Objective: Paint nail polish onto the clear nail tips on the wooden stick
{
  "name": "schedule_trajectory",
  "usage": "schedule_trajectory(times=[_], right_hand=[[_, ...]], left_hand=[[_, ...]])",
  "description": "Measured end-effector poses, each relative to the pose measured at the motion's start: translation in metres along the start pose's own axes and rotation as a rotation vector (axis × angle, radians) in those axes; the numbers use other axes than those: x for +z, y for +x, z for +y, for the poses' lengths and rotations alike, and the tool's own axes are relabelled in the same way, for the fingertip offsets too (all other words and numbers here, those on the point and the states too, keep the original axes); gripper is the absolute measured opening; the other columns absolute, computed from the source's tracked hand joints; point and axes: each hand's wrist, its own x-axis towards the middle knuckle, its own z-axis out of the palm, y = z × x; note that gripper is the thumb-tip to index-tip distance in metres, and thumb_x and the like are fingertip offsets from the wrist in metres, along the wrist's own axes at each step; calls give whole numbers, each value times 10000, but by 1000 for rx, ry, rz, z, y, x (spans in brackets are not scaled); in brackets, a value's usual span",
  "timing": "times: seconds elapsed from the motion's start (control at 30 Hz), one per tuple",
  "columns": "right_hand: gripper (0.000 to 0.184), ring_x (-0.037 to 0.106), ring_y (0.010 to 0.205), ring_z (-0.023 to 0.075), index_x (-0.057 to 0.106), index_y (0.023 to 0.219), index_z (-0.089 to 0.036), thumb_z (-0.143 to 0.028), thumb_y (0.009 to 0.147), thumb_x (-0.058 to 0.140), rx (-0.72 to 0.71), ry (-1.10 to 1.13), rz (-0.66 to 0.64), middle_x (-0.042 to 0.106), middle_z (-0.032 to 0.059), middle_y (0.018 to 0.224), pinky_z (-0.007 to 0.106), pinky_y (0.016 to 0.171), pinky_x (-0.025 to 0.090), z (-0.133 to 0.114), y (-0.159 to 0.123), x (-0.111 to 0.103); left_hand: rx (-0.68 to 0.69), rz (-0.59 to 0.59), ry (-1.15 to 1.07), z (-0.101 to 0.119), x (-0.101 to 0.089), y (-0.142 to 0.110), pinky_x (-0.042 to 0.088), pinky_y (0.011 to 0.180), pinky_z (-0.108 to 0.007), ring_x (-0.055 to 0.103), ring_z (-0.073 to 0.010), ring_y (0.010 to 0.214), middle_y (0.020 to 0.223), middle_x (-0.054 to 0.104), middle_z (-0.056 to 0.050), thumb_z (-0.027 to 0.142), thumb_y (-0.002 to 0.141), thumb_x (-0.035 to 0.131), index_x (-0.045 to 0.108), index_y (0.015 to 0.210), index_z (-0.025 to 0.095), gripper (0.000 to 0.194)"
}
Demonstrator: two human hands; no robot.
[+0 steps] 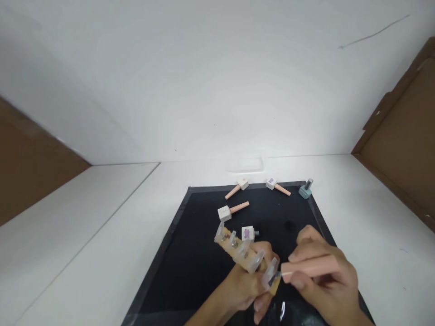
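Note:
My left hand (249,283) is closed around a yellowish strip (234,251) that carries several translucent false nails (256,261) in a row. In my right hand (331,280) is a nail polish brush (309,267), gripped by its long pink cap. Its tip meets the false nail (271,274) at the strip's near end. Just beyond my left hand lies an uncapped polish bottle (248,233), white with a purple mark, its neck pointing right. How much polish is on the nails cannot be made out.
White bottles with pink caps lie on the black mat (190,253): one at left (224,213), one at the back (242,184), one back right (271,183). A teal bottle (305,192) stands at the far right corner. A clear tray (249,165) sits behind; cardboard (401,122) flanks the right.

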Motion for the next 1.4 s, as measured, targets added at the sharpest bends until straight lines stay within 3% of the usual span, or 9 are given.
schedule_trajectory(times=[0.37,0.47,0.67,0.77,0.83,0.97,1.03,1.2,1.4], right_hand=[[148,607,546,150,654,762,-233,-249,907,626,115,-12,80,724,11,629,291,516,513,1,-8,-2],[155,596,499,143,657,754,-238,-281,901,633,74,41,32,718,2,603,292,498,511,1,-7,-2],[196,577,472,141,639,723,-240,-297,910,619,120,45,56,702,0,571,289,466,491,-2,-4,-2],[218,559,451,130,628,700,-229,-303,905,622,84,64,-13,687,-3,559,291,471,482,-2,-5,-3],[185,584,510,145,631,705,-234,-233,890,638,138,17,32,687,-3,581,289,486,479,-1,-6,-4],[226,545,452,125,618,696,-230,-271,918,601,89,51,-6,663,-18,537,290,478,459,0,-3,-6],[241,516,419,113,596,680,-222,-279,914,604,49,65,-92,653,-25,516,295,478,448,1,-2,-7],[199,529,478,129,571,691,-229,-160,868,629,105,15,-44,654,-28,563,322,542,450,3,-4,-10],[208,501,459,109,553,680,-225,-77,802,634,78,24,-178,639,-45,549,291,521,426,5,-3,-12]], left_hand=[[-5,-24,28,0,-4,-3,385,267,-109,332,3,247,458,463,107,360,727,771,457,690,175,366],[10,-24,13,-1,-6,-4,398,266,-108,336,-2,245,433,466,106,306,731,772,464,684,171,340],[-67,107,54,-4,-12,-12,417,281,-119,428,-19,286,502,544,77,202,610,847,542,699,152,322],[-115,170,150,-1,-11,-14,397,306,-103,454,-20,329,515,536,66,232,511,898,539,634,138,391],[-124,205,231,3,-9,-14,378,317,-104,457,-23,349,518,527,62,284,484,909,531,609,139,424],[-96,187,402,11,-3,-9,371,354,-136,438,-36,390,519,483,62,385,489,889,495,579,154,466],[-51,174,528,14,0,-6,381,405,-147,442,-45,435,519,470,56,374,520,869,477,559,156,451],[-67,168,656,18,1,-5,347,407,-163,412,-46,420,526,483,49,375,577,823,530,598,157,366],[-23,199,835,19,2,-4,404,511,-199,444,-70,461,510,499,48,239,585,759,541,560,165,232]])
